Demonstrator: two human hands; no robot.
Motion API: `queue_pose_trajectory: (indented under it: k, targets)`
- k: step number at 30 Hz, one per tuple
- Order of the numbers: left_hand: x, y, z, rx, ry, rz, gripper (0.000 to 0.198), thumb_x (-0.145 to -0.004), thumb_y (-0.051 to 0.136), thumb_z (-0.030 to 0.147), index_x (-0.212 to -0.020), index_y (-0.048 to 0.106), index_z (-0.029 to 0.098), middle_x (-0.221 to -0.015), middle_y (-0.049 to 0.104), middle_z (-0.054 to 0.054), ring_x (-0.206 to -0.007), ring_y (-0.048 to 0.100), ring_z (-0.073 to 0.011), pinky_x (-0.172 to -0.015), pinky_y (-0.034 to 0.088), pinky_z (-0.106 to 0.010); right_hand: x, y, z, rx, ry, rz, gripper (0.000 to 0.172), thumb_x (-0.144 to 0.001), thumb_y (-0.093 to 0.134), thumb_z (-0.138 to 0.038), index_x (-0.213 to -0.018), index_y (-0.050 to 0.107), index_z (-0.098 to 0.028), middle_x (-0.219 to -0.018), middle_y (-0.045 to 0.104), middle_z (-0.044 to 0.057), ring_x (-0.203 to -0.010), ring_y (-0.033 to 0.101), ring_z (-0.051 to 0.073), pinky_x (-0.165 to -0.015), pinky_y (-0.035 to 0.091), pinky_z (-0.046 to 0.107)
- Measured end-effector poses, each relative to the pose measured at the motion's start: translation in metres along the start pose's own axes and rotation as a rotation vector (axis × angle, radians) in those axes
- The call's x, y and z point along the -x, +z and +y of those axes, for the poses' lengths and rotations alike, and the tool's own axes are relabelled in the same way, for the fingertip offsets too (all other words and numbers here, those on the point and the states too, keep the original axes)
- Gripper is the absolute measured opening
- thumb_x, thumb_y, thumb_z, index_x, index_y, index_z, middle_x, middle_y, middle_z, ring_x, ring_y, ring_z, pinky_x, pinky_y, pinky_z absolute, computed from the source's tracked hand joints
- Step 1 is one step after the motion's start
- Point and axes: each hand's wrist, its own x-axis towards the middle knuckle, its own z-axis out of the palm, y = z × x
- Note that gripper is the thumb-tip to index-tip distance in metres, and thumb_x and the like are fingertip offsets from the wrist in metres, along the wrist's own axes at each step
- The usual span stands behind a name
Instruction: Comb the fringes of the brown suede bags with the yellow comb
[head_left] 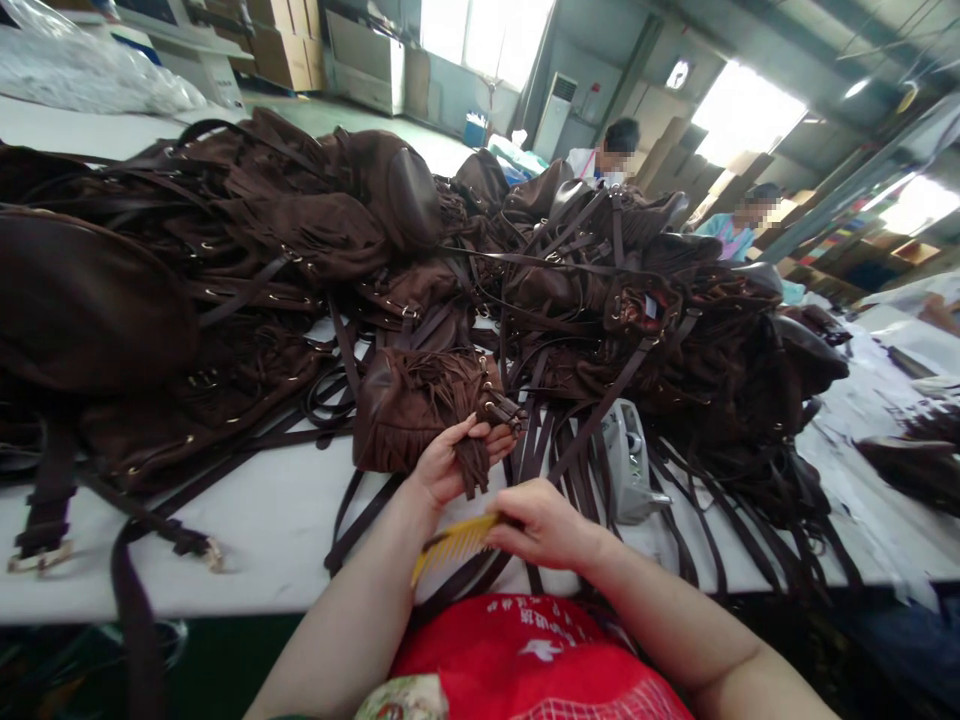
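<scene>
While the small brown bag (390, 425) lies on its side on the white table (277, 520), its matt, suede-like body shows thin fringe, metal eyelets and a smoother, rounded base. The left hand (454, 460) is palm up under the dark tassel (471, 468), its fingers half spread; whether they pinch it, I cannot tell. The fingers of the right hand (544, 520) are closed around a yellow comb (454, 548) with long teeth. The bag's opening is hard to make out, and the comb's gripped end is hidden.
</scene>
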Motion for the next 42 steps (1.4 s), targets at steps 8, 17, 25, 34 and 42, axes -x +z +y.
queue_pose_trajectory:
  k: [8,17,25,34,42]
  targets:
    - [-0.003,-0.008,-0.003,0.039,0.042,0.113,0.023,-0.088,0.037,0.025,-0.084,0.058,0.015,-0.082,0.068,-0.007,-0.080,0.066,-0.0191,-0.085,0.052,-0.042,-0.027,0.013,0.045,0.368,0.342,0.339,0.036,-0.093,0.043,-0.046,-0.084,0.062,-0.016,-0.078,0.066,0.010,-0.071,0.060,0.020,-0.063,0.035,0.026]
    - [0.000,0.000,0.000,-0.020,-0.026,-0.057,0.036,-0.089,0.036,0.047,-0.062,0.040,0.023,-0.107,0.063,-0.012,-0.112,0.057,-0.0236,-0.103,0.039,-0.045,-0.011,0.033,0.011,0.351,0.190,-0.033,0.047,-0.087,0.044,-0.061,-0.075,0.062,-0.020,-0.067,0.066,0.005,-0.056,0.056,0.016,-0.051,0.023,0.026]
    - [-0.009,-0.009,0.000,0.154,0.009,-0.002,0.040,-0.092,0.038,0.042,-0.059,0.040,0.020,-0.094,0.067,-0.012,-0.094,0.065,-0.0221,-0.079,0.054,-0.036,0.006,0.028,-0.005,0.196,-0.031,-0.045,0.043,-0.081,0.055,-0.059,-0.063,0.057,-0.020,-0.057,0.060,-0.001,-0.051,0.050,0.011,-0.051,0.024,0.024]
    - [-0.009,-0.017,-0.001,0.153,-0.013,-0.011,0.025,-0.090,0.040,0.027,-0.081,0.058,0.013,-0.082,0.068,-0.009,-0.072,0.068,-0.0201,-0.063,0.057,-0.034,-0.034,0.008,0.037,0.521,0.358,0.249,0.039,-0.092,0.043,-0.051,-0.083,0.061,-0.018,-0.078,0.069,0.005,-0.069,0.063,0.017,-0.058,0.032,0.024]
    - [0.000,-0.010,0.003,0.234,-0.066,-0.199,0.027,-0.088,0.044,0.036,-0.068,0.048,0.018,-0.119,0.060,-0.016,-0.118,0.053,-0.0274,-0.102,0.039,-0.044,-0.013,0.023,0.025,0.481,0.248,-0.003,0.043,-0.090,0.044,-0.055,-0.079,0.061,-0.018,-0.072,0.068,0.004,-0.063,0.060,0.015,-0.054,0.027,0.025]
